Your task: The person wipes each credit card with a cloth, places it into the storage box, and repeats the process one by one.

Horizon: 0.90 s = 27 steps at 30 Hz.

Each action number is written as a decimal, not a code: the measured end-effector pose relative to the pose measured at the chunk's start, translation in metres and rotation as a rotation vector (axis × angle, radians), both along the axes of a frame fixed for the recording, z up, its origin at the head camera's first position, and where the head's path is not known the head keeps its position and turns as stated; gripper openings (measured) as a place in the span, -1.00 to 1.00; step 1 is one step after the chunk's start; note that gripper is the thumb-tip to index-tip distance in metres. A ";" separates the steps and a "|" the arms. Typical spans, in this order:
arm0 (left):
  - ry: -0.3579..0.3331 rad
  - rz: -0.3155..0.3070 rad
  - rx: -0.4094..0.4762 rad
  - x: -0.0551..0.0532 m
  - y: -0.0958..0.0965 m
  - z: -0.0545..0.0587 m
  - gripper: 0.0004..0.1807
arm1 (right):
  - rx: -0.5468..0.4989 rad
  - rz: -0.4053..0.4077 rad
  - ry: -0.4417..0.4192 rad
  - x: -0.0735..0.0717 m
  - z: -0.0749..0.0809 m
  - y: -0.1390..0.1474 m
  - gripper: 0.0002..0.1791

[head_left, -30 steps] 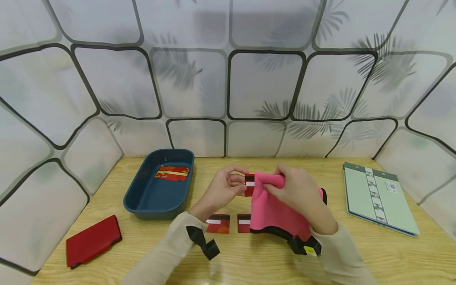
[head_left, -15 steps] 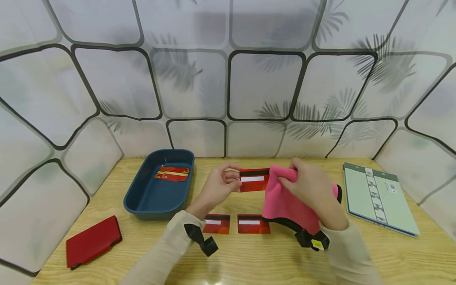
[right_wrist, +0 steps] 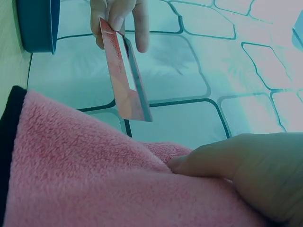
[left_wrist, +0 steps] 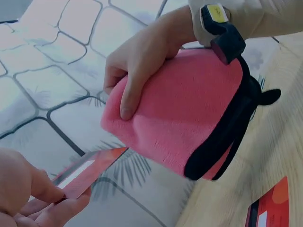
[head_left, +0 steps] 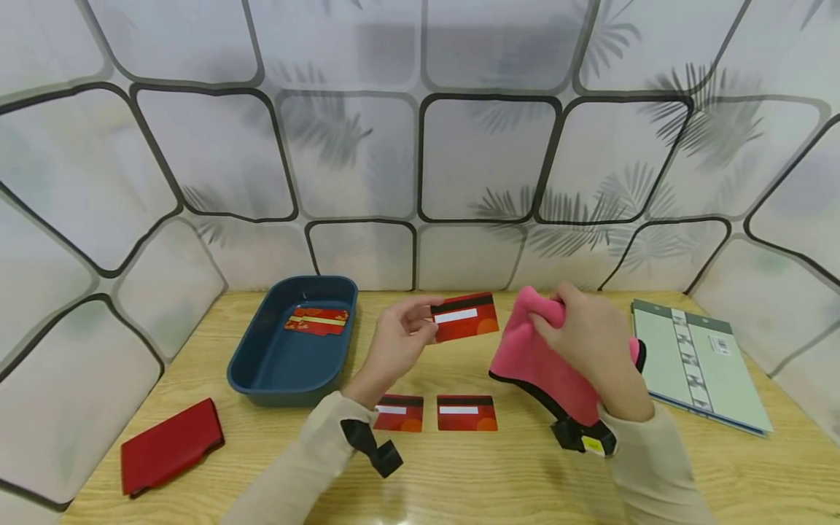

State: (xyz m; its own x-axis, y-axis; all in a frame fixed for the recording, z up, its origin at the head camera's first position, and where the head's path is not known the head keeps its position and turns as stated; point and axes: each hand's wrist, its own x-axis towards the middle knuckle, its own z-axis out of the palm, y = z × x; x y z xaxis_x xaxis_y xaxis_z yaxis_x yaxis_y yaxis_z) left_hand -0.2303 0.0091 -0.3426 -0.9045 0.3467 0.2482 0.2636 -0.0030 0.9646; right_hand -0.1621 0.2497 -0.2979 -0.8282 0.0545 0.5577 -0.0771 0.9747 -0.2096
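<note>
A red bank card [head_left: 464,318] with a black stripe and a white strip is pinched at its left end by my left hand [head_left: 396,339], above the table. To its right my right hand [head_left: 586,343] grips a folded pink cloth [head_left: 534,350] with black edging, its thumb pressing into the fabric. The cloth hangs apart from the card. In the right wrist view the card [right_wrist: 124,75] is tilted, with the fuzzy cloth [right_wrist: 85,161] in front. Two more red cards, a left one [head_left: 402,414] and a right one [head_left: 467,413], lie side by side on the table below.
A blue tray [head_left: 289,397] stands at the back left with red and gold cards [head_left: 318,319] in it. A dark red wallet-like case [head_left: 172,446] lies at the front left. A pale green folder [head_left: 702,368] lies at the right. A patterned curtain [head_left: 485,160] backs the table.
The cloth, earlier over part of the held card, has moved right with my right hand and come away from it. The card now shows whole and tilts slightly; the right table card is uncovered.
</note>
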 end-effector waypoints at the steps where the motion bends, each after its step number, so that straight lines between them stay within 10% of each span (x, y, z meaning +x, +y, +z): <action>1: 0.017 0.015 -0.018 0.001 0.000 0.000 -0.61 | -0.003 0.000 -0.002 0.000 0.000 0.000 -0.73; 21: 0.023 0.068 0.094 0.000 0.000 -0.002 -0.76 | -0.053 0.066 -0.060 0.001 0.001 -0.002 -0.73; 27: -0.018 0.178 0.103 -0.001 0.000 -0.004 -0.76 | -0.054 0.080 -0.082 0.001 0.002 -0.004 -0.73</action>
State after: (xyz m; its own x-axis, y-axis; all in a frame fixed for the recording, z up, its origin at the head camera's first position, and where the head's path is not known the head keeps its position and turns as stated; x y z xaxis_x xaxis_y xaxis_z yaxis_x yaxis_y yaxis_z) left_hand -0.2309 0.0093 -0.3463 -0.9540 0.1543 0.2572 0.2513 -0.0571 0.9662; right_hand -0.1612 0.2453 -0.2963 -0.8740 0.0144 0.4856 -0.1347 0.9532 -0.2706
